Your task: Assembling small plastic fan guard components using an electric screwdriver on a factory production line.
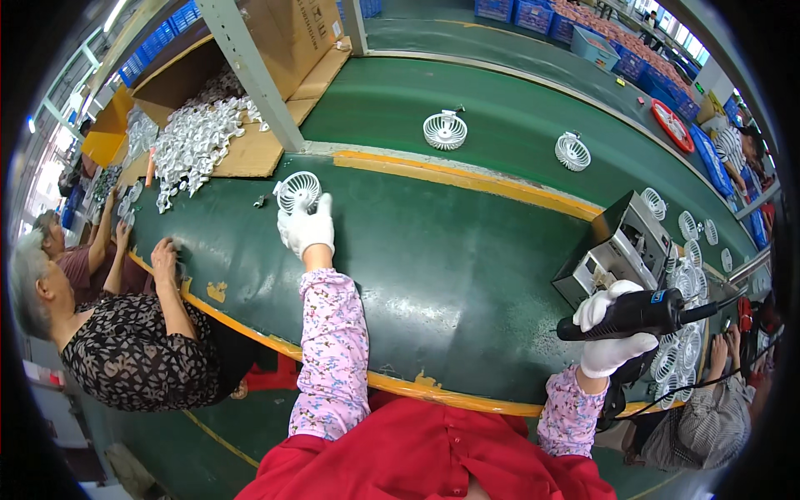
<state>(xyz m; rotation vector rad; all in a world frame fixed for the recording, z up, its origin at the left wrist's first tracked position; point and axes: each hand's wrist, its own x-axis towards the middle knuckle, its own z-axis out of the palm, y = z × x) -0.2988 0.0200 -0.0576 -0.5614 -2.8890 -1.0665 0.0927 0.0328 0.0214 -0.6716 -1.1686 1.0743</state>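
My left hand (pixel 308 229), in a white glove, reaches across the green bench and grips the lower edge of a round white fan cage (pixel 297 188). The cage has curved ribs, and a small dark part (pixel 260 201) lies just left of it. My right hand (pixel 615 353), also gloved, is wrapped round a black electric screwdriver (pixel 625 315). The screwdriver lies sideways, its tip toward the left and its cable running off right. Just beyond it stands a grey metal box-like fixture (pixel 621 258).
Several fan cages (pixel 667 362) crowd the right side. Two more, including one cage (pixel 445 131), sit on the green conveyor (pixel 500 96) behind an orange-edged rail (pixel 467 183). A cardboard box (pixel 279 50) spills white plastic parts (pixel 200 133) at far left. Co-workers sit on both sides.
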